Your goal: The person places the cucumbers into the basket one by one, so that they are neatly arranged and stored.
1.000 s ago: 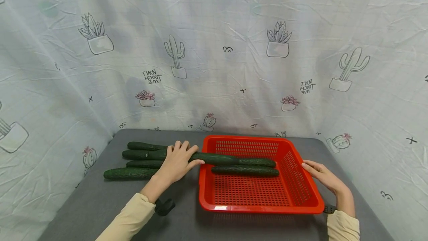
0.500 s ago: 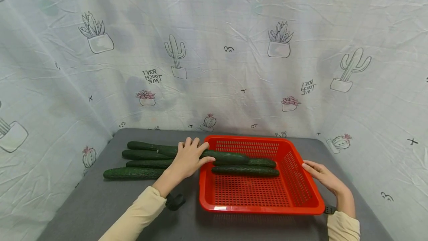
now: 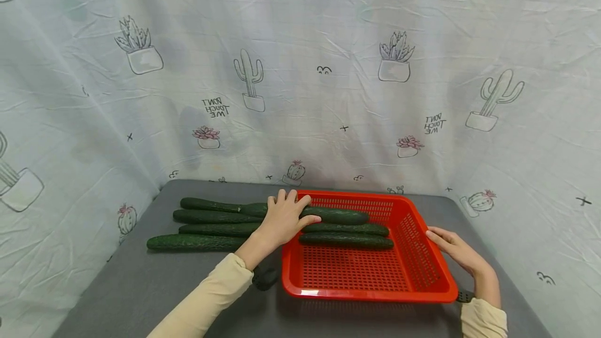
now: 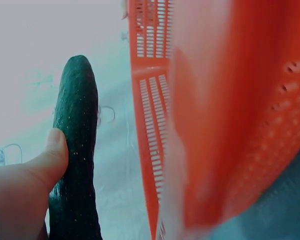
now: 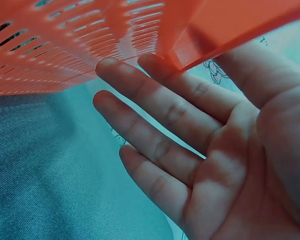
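Note:
My left hand (image 3: 284, 217) grips a long dark green cucumber (image 3: 335, 216) across its middle, over the left rim of a red plastic basket (image 3: 366, 294). In the left wrist view, the thumb lies along the held cucumber (image 4: 77, 110) beside the basket wall. Two more cucumbers, a rear one (image 3: 347, 228) and a front one (image 3: 346, 240), lie side by side in the basket. At the basket's right side, my right hand (image 3: 457, 249) touches the rim. The right wrist view shows that hand's (image 5: 190, 135) fingers nearly straight, against and below the basket's outer wall.
Several cucumbers (image 3: 192, 243) lie roughly parallel on the grey table (image 3: 127, 291), left of the basket. A white curtain (image 3: 300, 82) with cactus drawings hangs behind the table and down both sides.
My left hand has moved right with the cucumber, whose front end now reaches further over the basket. My right hand stays at the basket's right rim.

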{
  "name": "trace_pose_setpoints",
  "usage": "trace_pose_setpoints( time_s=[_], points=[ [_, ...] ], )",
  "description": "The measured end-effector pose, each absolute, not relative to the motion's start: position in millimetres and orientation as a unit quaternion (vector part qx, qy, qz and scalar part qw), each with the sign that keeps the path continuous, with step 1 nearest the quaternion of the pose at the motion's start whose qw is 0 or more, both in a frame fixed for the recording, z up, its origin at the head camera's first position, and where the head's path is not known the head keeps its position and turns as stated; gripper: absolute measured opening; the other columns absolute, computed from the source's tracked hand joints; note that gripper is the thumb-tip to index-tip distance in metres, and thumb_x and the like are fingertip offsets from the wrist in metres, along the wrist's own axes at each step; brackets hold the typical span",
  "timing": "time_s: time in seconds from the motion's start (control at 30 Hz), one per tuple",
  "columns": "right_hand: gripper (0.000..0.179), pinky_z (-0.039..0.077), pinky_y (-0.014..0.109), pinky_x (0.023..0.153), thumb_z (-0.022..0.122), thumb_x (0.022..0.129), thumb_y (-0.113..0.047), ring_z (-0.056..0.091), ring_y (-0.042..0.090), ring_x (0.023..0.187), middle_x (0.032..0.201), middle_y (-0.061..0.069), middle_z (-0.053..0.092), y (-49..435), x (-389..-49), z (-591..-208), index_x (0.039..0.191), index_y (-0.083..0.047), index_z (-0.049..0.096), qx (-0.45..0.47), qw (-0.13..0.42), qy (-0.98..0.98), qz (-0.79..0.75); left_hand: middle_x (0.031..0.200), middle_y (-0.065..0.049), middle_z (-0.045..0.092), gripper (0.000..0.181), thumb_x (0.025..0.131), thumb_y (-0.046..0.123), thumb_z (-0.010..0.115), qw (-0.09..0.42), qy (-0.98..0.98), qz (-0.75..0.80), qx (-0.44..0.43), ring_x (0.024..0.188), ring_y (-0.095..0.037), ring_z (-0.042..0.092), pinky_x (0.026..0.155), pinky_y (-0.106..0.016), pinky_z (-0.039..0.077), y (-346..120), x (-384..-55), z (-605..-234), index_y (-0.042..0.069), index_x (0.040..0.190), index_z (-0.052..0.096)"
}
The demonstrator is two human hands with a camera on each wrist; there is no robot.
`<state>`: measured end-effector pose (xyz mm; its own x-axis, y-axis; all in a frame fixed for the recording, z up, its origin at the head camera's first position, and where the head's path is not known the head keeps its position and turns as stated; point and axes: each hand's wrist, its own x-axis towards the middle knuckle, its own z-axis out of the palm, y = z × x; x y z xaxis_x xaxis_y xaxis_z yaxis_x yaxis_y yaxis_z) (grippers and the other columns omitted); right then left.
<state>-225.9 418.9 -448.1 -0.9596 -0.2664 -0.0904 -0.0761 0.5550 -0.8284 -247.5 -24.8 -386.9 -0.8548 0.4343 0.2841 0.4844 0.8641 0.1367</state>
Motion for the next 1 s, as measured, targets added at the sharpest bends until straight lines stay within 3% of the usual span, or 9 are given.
trace_pose_setpoints(
  time_s=[0.27, 0.77, 1.0],
  points=[
    [0.049, 0.04, 0.056, 0.092, 0.037, 0.102, -0.026, 0.05, -0.011, 0.101, 0.13, 0.025, 0.049, 419, -223, -445, 0.137, 0.008, 0.035, -0.101, 0.103, 0.873, -0.466, 0.111, -0.008, 0.046, 0.058, 0.086, 0.067, 0.035, 0.091, -0.963, -0.106, -0.229, 0.093, -0.027, 0.035, 0.076, -0.043, 0.029, -3, -248, -381, 0.025, 0.124, 0.05],
    [0.05, 0.041, 0.055, 0.093, 0.037, 0.102, -0.027, 0.048, -0.014, 0.101, 0.132, 0.026, 0.046, 419, -224, -448, 0.138, 0.007, 0.035, -0.092, 0.104, 0.875, -0.465, 0.113, -0.008, 0.047, 0.06, 0.085, 0.067, 0.034, 0.059, -0.966, -0.1, -0.231, 0.099, -0.026, 0.036, 0.081, -0.044, 0.031, 40, -248, -381, 0.028, 0.128, 0.047],
    [0.05, 0.041, 0.054, 0.093, 0.036, 0.102, -0.027, 0.045, -0.017, 0.101, 0.134, 0.027, 0.044, 417, -225, -448, 0.137, 0.008, 0.035, -0.098, 0.1, 0.879, -0.456, 0.122, -0.009, 0.046, 0.062, 0.085, 0.068, 0.035, 0.035, -0.968, -0.098, -0.23, 0.11, -0.03, 0.037, 0.092, -0.053, 0.032, 59, -249, -388, 0.029, 0.133, 0.044]
  ],
)
